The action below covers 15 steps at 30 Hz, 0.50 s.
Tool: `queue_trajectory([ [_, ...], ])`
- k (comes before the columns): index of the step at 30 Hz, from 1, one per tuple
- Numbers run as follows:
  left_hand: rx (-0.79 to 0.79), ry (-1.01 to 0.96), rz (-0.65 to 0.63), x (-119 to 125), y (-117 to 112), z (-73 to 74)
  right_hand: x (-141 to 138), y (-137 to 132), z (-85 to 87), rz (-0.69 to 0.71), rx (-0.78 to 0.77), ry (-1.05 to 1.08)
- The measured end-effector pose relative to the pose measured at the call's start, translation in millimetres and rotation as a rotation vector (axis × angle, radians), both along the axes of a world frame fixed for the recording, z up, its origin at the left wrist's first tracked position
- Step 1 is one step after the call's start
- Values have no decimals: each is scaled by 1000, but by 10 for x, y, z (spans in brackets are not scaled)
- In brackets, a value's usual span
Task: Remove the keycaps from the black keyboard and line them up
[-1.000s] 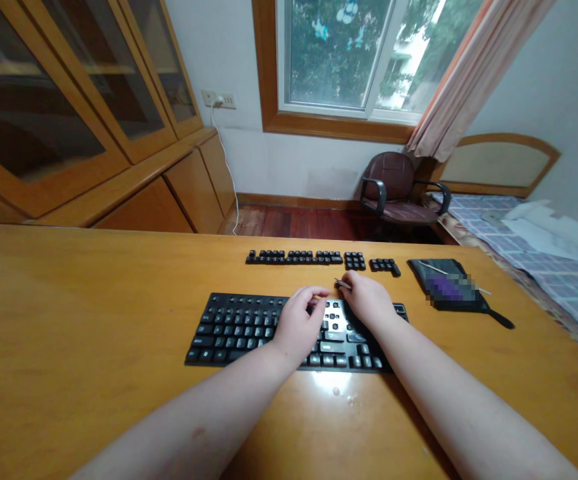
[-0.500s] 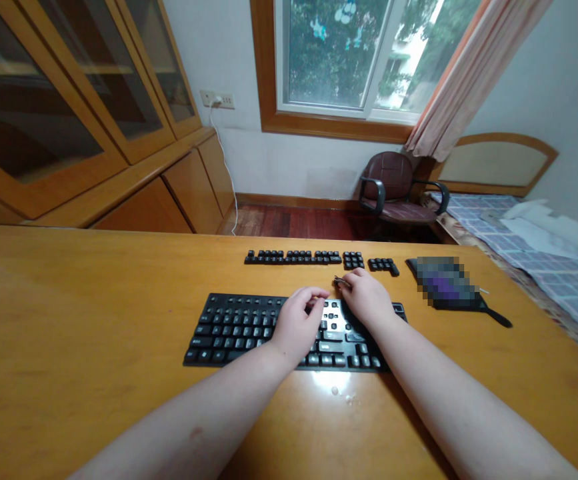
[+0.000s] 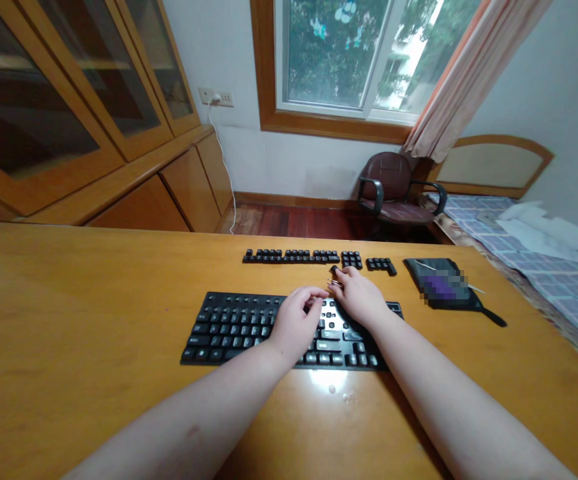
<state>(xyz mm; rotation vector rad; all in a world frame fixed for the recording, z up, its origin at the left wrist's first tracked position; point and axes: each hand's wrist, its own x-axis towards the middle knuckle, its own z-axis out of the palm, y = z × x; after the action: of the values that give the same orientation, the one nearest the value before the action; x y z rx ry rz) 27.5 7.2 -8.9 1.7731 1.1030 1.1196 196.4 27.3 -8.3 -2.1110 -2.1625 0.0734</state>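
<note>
A black keyboard (image 3: 239, 327) lies on the wooden desk (image 3: 69, 313), with some keys gone near its right part where pale metal shows. My left hand (image 3: 296, 325) rests on the keyboard's middle, fingers curled down onto the keys. My right hand (image 3: 359, 297) is closed on a small metal keycap puller (image 3: 335, 283), and a black keycap (image 3: 334, 270) sits at the puller's tip. Rows of removed keycaps (image 3: 293, 257) are lined up on the desk beyond the keyboard.
A dark pouch (image 3: 443, 287) with a thin brush and a black-handled tool lies at the right of the desk. Past the desk stand wooden cabinets (image 3: 93, 120), a dark red chair (image 3: 393, 190) under the window, and a bed (image 3: 543, 253).
My right hand has lifted slightly up and away from the keyboard with the puller, and a black keycap now shows at its tip. My left hand has stayed put.
</note>
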Motion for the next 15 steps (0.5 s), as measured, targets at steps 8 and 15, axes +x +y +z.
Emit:
queue_trajectory([
  [8, 2, 6, -11, 0, 3, -3, 6, 26, 27, 31, 5, 33],
  [15, 9, 10, -15, 0, -1, -3, 37, 57, -27, 61, 37, 72],
])
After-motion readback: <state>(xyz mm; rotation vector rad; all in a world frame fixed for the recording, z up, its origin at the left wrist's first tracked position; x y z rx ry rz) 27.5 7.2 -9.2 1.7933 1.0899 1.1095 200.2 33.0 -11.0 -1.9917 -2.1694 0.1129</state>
